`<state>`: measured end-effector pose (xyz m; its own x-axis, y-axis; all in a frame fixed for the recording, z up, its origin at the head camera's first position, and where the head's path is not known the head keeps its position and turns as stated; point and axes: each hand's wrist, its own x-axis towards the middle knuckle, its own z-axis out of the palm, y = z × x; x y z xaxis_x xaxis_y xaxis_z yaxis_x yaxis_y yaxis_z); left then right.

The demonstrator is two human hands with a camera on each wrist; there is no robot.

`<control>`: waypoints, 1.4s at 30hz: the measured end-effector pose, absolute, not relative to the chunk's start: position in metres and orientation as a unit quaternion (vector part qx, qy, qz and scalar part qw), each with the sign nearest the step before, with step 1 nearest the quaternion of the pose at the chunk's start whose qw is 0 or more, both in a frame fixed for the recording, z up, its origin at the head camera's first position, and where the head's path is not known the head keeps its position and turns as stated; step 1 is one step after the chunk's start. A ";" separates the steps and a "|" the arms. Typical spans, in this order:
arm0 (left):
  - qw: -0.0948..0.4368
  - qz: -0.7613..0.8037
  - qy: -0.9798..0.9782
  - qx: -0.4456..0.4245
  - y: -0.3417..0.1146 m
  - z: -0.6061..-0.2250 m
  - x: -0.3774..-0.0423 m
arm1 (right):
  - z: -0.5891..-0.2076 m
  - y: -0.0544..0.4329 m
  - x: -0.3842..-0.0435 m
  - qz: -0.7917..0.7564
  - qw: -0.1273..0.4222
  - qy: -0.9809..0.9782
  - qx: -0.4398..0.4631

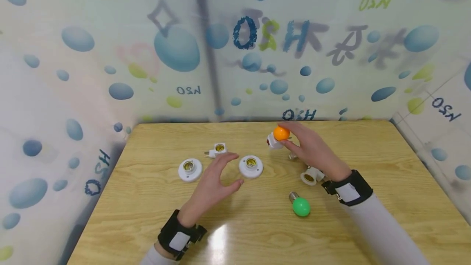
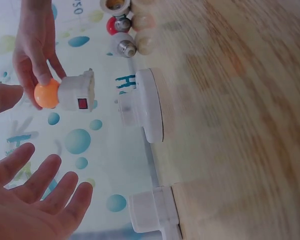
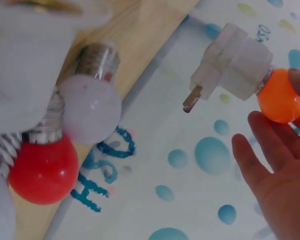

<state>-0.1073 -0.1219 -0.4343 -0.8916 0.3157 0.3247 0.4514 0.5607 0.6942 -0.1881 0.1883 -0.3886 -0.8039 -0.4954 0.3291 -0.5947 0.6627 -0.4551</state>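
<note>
In the head view my right hand (image 1: 312, 146) pinches an orange light bulb (image 1: 281, 133) between thumb and fingers. The bulb's base sits in a white plug-in lamp socket (image 1: 274, 141), which hangs from the bulb above the table. A red switch (image 2: 83, 103) shows on the socket in the left wrist view, and metal plug prongs (image 3: 192, 99) stick out of it in the right wrist view. My left hand (image 1: 211, 183) holds nothing, its fingers spread and thumb apart. It hovers near a round white lamp holder (image 1: 251, 172).
Another round lamp holder (image 1: 189, 174) and a white plug-in socket (image 1: 212, 153) lie on the left. A green bulb (image 1: 301, 207) lies at front right, near a white socket (image 1: 317, 172). The right wrist view shows a red bulb (image 3: 44, 170) and white bulbs (image 3: 91, 112).
</note>
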 end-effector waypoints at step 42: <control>0.086 -0.393 -0.888 -0.224 -0.129 -0.447 -0.112 | -0.420 0.199 -0.255 0.248 -0.040 -0.946 0.204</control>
